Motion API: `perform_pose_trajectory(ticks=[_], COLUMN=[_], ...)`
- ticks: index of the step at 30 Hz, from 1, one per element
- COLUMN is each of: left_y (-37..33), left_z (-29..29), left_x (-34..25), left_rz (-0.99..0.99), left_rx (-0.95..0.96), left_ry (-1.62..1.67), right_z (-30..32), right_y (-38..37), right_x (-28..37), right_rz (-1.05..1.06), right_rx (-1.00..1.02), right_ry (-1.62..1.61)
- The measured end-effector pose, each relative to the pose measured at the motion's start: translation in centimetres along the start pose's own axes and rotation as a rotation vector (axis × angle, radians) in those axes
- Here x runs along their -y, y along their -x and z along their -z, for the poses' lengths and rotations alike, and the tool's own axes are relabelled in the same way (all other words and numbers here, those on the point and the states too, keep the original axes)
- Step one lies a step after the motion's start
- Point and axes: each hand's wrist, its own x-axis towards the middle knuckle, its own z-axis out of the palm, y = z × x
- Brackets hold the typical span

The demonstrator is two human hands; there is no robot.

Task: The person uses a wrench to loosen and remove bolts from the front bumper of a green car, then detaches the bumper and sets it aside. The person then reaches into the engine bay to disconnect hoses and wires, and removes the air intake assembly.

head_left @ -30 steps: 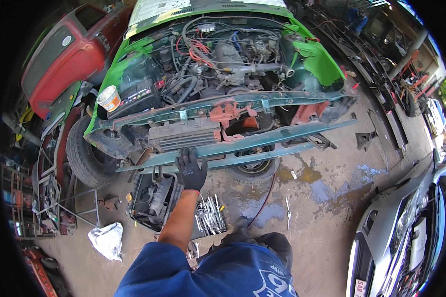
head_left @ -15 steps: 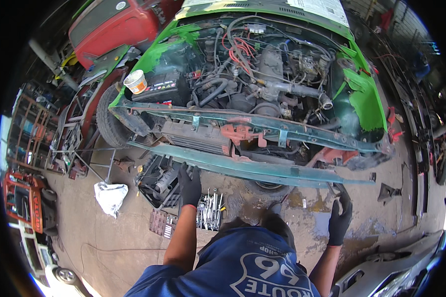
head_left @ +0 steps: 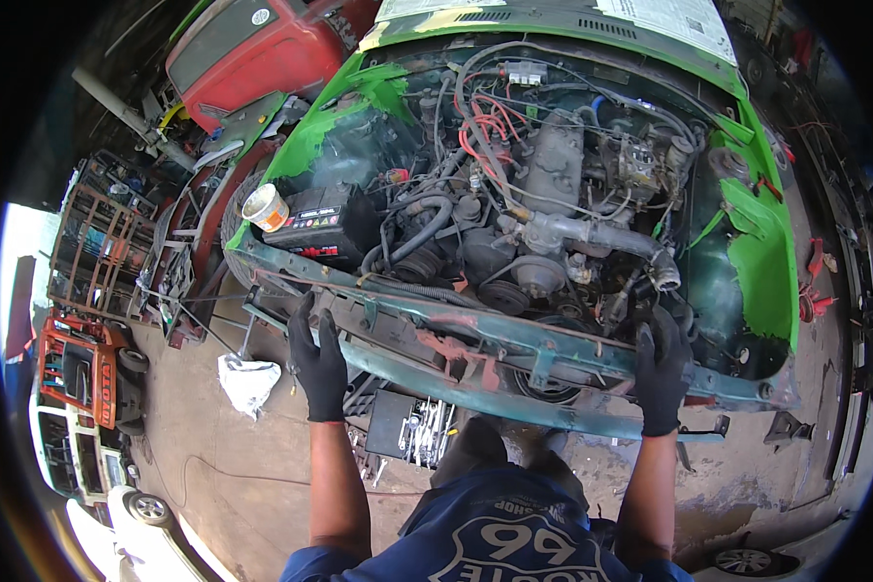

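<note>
Both my hands wear black gloves and are at the front of a car with its hood off. My left hand (head_left: pixel 318 369) is closed at the left end of the green front crossmember (head_left: pixel 398 303), its fingertips partly hidden at the metal edge. Toward the other end, my right hand (head_left: pixel 662 373) has its fingers hooked over the crossmember's top. Below runs a longer green bumper beam (head_left: pixel 475 396), which my left hand overlaps. A rusty red latch bracket (head_left: pixel 470 357) shows in the middle. Behind lies the engine (head_left: pixel 553 165), with red ignition leads (head_left: pixel 485 126) and hoses.
A battery (head_left: pixel 330 225) carries a small white tub (head_left: pixel 265 208). Wrenches and sockets (head_left: pixel 427 432) lie by a dark toolbox lid (head_left: pixel 390 423) on the floor. A white plastic bag (head_left: pixel 249 383) sits left of them; a red car body (head_left: pixel 262 58) stands beyond.
My right hand has risen from beside the bumper beam to the crossmember. My left hand has shifted left and up to the crossmember's left end. The view has moved closer to the engine bay.
</note>
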Motion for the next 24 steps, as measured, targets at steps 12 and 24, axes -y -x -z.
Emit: perform_pose_trajectory(ticks=[12,24], left_y=[-9.6,-9.5], left_z=[-9.0,-8.6], left_x=[3.9,4.7], left_rz=[-0.224,-0.400], left_rx=[0.296,0.390], left_ry=[-0.388,-0.407], right_z=[-1.6,-0.5], right_y=[0.6,1.4], right_x=[-0.6,-0.9], right_rz=[-0.169,-0.328], right_rx=[0.043,0.200], right_ry=[0.207,0.382])
